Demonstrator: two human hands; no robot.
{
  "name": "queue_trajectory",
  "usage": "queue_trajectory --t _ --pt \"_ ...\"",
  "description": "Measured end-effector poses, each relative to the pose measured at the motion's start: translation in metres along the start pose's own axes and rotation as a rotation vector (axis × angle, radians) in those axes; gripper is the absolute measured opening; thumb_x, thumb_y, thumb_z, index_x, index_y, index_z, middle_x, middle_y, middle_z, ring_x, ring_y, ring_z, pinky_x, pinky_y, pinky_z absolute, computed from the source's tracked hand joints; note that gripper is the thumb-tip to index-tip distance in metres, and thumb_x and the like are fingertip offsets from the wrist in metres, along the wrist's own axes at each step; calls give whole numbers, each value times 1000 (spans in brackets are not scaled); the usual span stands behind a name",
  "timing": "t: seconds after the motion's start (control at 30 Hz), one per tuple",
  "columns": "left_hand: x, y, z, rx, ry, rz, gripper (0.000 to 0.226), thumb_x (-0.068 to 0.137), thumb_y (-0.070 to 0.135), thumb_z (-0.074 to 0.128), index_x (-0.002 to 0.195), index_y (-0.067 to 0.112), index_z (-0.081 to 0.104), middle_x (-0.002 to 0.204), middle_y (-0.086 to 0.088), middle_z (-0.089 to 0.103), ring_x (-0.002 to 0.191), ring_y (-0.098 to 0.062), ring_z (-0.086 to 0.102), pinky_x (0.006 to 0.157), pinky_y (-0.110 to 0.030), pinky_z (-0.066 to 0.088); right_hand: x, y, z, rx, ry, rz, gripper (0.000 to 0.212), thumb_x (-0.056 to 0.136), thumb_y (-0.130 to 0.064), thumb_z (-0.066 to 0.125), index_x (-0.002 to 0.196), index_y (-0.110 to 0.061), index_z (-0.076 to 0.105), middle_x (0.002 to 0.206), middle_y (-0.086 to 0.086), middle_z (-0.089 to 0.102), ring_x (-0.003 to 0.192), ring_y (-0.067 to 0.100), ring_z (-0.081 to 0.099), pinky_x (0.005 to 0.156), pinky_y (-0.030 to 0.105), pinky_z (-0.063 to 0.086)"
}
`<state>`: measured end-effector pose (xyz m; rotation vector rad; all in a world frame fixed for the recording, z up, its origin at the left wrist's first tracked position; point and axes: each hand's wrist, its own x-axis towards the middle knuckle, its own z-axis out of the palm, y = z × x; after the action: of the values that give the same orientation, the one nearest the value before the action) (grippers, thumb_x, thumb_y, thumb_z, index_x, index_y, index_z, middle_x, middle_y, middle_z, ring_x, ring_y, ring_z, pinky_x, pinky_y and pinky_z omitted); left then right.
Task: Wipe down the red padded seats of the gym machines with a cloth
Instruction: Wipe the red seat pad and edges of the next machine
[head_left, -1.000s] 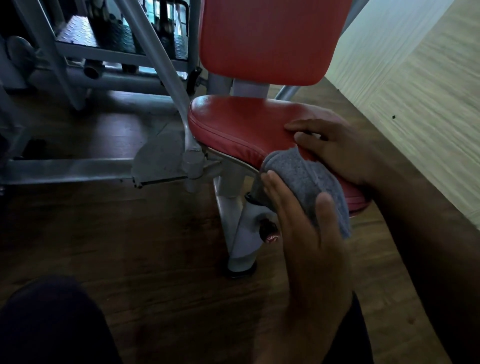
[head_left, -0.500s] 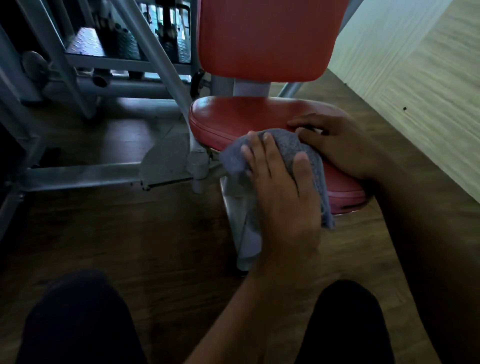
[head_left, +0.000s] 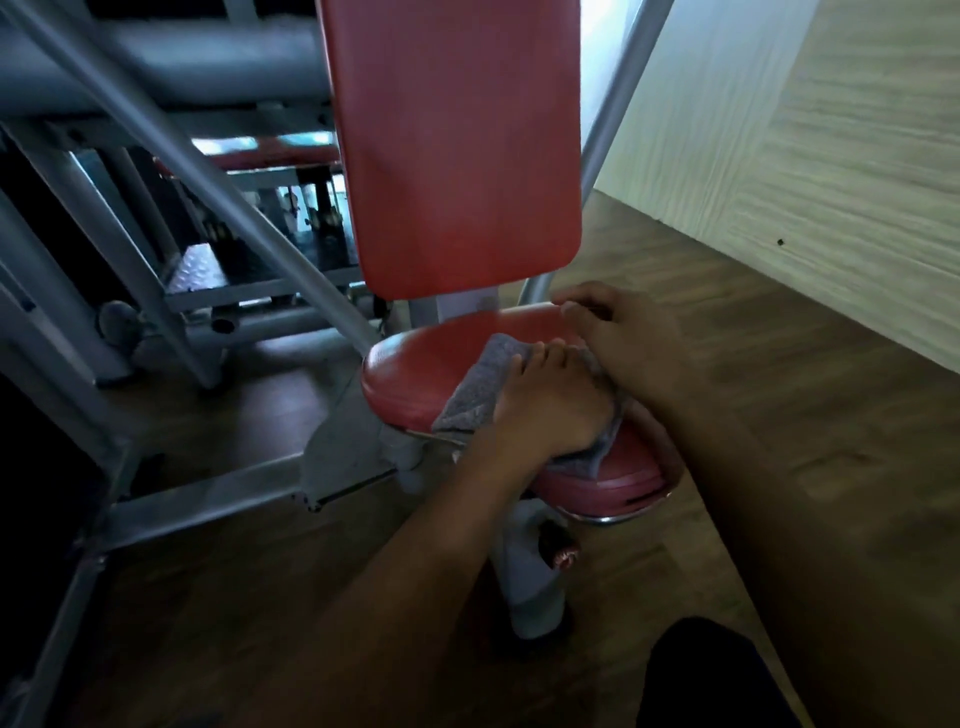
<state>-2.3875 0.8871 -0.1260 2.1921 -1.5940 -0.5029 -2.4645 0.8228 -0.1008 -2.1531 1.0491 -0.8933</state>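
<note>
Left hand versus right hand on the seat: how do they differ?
The left hand presses the grey cloth on the red seat; the right hand touches the seat bare. The left hand sits nearer the front, the right hand at the rear edge. Both rest on the seat.

Left hand (head_left: 550, 410) swept grey cloth (head_left: 467, 400) from seat's (head_left: 415, 379) front edge up onto its top; right hand (head_left: 628, 338) shifted toward seat's back edge.

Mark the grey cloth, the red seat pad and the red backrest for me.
grey cloth (head_left: 469, 399): head view, its exposed left fold.
red seat pad (head_left: 415, 366): head view, bare top near left edge.
red backrest (head_left: 457, 156): head view, centre of its face.
</note>
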Motion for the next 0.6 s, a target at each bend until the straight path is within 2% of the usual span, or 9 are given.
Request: queue_trajectory --t 0.07,0.1,0.17,0.2,0.27,0.33,0.4,0.5,0.6 --pt "7 -2 -21 -297 54 -9 39 104 20 38 132 3 57 135 -19 58 127 -35 53 97 -34 43 9 -11 1 66 25 33 26 89 -34 53 107 -33 73 109 -5 73 105 15 65 101 40 46" --pt "10 -13 -33 -427 91 -28 33 101 17 45 125 4 64 128 -17 64 121 -34 59 95 -35 48 12 -15 2 101 20 49 24 92 -28 53 107 -30 73 109 -6 72 106 16 64 101 36 46" --pt "18 -47 -49 -599 300 -110 25 95 19 52 110 13 71 116 -12 71 113 -32 65 99 -46 52 13 -23 6 13 -46 66 26 98 -21 49 112 -21 71 108 -4 68 109 20 62 93 26 42" --pt "19 -62 -53 -569 374 -123 21 92 20 53 103 20 71 111 -8 73 109 -29 66 99 -49 52 11 -26 12 -88 -113 45 27 100 -21 48 114 -18 70 110 0 68 110 22 61 90 26 40" --pt "26 -84 -50 -466 407 -129 20 92 20 53 97 25 72 105 2 73 104 -20 67 98 -47 51 3 -28 30 -226 -269 -17 31 100 -30 47 117 -15 67 117 7 67 113 28 60 95 32 44" --pt "28 -85 -49 -425 376 -109 24 97 13 49 104 20 71 109 5 69 106 -17 64 100 -38 48 -9 -29 46 -384 -391 -17 49 101 -46 40 132 -13 55 134 13 55 126 35 49 104 43 40" --pt "32 -85 -50 -389 327 -86 27 102 12 45 114 15 68 112 5 63 110 -16 59 96 -30 43 -19 -27 57 -517 -435 -11 67 100 -56 32 149 -10 32 154 17 33 142 38 29 115 48 26" --pt "39 -97 -51 -343 307 -65 29 105 22 40 117 19 66 112 10 58 108 -11 55 89 -26 35 -26 -25 63 -584 -487 35 74 102 -57 21 158 -12 6 165 16 2 153 30 0 123 47 1" --pt "44 -113 -50 -325 325 -27 27 104 23 41 108 25 68 115 9 64 108 -11 57 89 -27 37 -14 -20 61 -572 -440 151 77 99 -63 21 159 -18 4 166 13 0 153 28 -2 121 51 -2"
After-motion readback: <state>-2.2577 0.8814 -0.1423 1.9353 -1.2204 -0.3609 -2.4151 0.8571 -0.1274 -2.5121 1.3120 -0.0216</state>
